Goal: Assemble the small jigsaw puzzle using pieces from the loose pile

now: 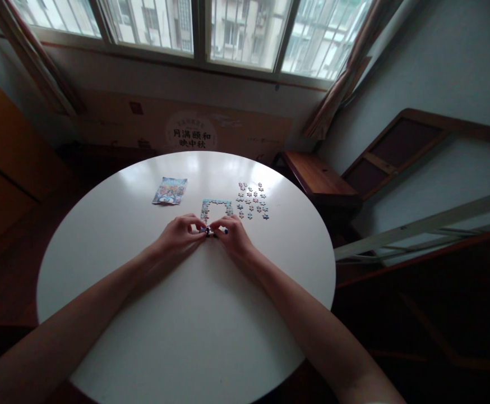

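Note:
Both my hands meet at the near edge of a partly joined jigsaw puzzle border [205, 209] on the white round table [186, 314]. Thumb and fingers of my left hand [183, 229] pinch a small dark-blue puzzle piece [207, 230]. From the other side my right hand [233, 235] has its fingertips closed at the same spot, pinching puzzle pieces. My fingers cover part of the lower border. To the right of the border, several loose puzzle pieces [251, 200] lie spread in rough rows.
A colourful picture packet [170, 191] lies on the table's left half. Behind the table stands a long printed cardboard panel [152, 120] below the windows. A wooden bench [323, 174] is beyond the table's right edge, with a wooden frame [396, 151] against the wall.

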